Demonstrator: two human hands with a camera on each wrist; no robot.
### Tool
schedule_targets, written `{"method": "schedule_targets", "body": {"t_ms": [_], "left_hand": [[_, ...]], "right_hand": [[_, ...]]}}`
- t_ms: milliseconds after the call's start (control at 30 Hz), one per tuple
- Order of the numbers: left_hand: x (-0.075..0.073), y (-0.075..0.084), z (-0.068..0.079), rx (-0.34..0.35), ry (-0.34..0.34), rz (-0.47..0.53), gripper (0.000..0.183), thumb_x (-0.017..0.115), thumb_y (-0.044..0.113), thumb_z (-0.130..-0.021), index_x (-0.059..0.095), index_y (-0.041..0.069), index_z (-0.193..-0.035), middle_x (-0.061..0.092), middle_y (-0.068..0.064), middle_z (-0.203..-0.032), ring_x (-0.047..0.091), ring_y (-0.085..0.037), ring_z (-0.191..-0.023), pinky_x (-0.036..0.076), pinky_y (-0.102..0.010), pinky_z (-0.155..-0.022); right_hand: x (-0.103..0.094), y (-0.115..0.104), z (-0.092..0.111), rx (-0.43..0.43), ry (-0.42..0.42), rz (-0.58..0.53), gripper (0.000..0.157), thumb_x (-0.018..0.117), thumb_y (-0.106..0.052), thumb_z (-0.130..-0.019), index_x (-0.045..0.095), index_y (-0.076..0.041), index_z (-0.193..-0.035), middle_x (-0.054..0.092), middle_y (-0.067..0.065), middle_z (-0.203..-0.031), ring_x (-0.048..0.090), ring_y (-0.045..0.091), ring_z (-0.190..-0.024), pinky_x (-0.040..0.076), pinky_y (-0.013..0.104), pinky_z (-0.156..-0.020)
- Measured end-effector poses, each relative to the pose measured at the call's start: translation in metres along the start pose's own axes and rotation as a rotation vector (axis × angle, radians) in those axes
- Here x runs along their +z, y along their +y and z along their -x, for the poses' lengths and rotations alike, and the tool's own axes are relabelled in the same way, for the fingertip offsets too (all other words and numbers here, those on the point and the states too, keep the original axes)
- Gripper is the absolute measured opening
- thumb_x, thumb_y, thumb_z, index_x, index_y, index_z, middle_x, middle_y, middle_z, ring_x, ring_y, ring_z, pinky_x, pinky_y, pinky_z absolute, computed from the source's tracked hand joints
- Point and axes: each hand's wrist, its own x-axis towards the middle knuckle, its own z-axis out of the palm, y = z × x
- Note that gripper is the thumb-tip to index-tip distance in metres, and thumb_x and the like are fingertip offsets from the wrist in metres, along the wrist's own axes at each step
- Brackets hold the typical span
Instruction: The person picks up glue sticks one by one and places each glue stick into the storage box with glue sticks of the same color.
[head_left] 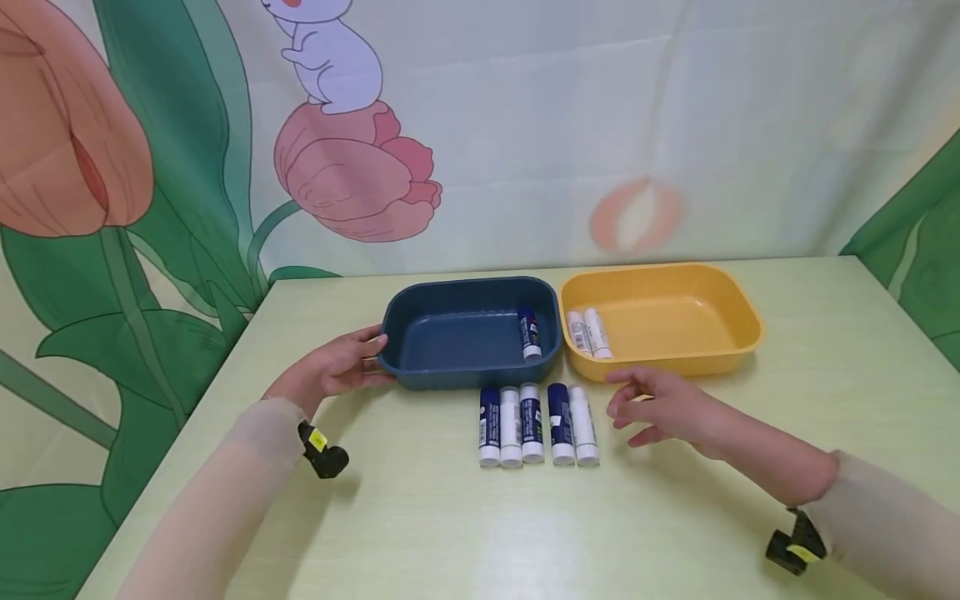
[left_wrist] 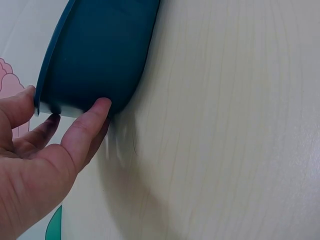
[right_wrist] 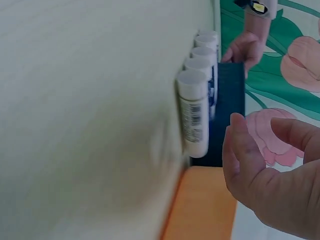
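Observation:
My left hand [head_left: 341, 364] grips the left end of a dark blue tray [head_left: 450, 380], thumb at the rim and fingers against the outer wall. Inside that tray, at its right end, lies one blue glue stick [head_left: 529, 335]. Two white glue sticks [head_left: 597, 335] lie in the left end of the yellow tray [head_left: 690, 365]. In front of the trays is a row of blue and white glue sticks [head_left: 511, 429]. My right hand [head_left: 667, 408] hovers just right of the row, near the yellow tray's front wall; its fingers [right_wrist: 245, 150] are loosely bent around nothing.
Both trays stand side by side at the back of the pale table [head_left: 420, 525]. Behind it hangs a cloth [head_left: 525, 150] printed with tulips and a white animal. Each forearm wears a black wrist camera [head_left: 324, 452].

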Motion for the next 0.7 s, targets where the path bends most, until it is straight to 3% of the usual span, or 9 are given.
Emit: {"method": "schedule_targets", "body": {"t_ms": [333,700], "left_hand": [[0.001,0.001,0.000,-0.007,0.008,-0.001,0.063,0.035,0.023,-0.112,0.005,0.015,-0.166,0.022,-0.022,-0.165,0.054,-0.017,-0.115,0.032,-0.052,-0.122],[-0.001,0.000,-0.001,-0.004,0.000,-0.018,0.062,0.033,0.025,-0.112,0.005,0.016,-0.166,0.025,-0.020,-0.163,0.056,-0.014,-0.111,0.033,-0.051,-0.123]], "right_hand": [[0.016,0.010,-0.019,0.113,0.049,0.024,0.067,0.068,-0.013,-0.097,0.036,0.004,-0.154,0.055,0.012,-0.117,0.065,0.020,-0.098,0.065,0.036,-0.083],[0.023,0.007,-0.035,0.137,0.049,0.094,0.064,0.067,-0.011,-0.098,0.038,0.009,-0.151,0.056,0.011,-0.109,0.060,0.020,-0.098,0.065,0.035,-0.086]]}}
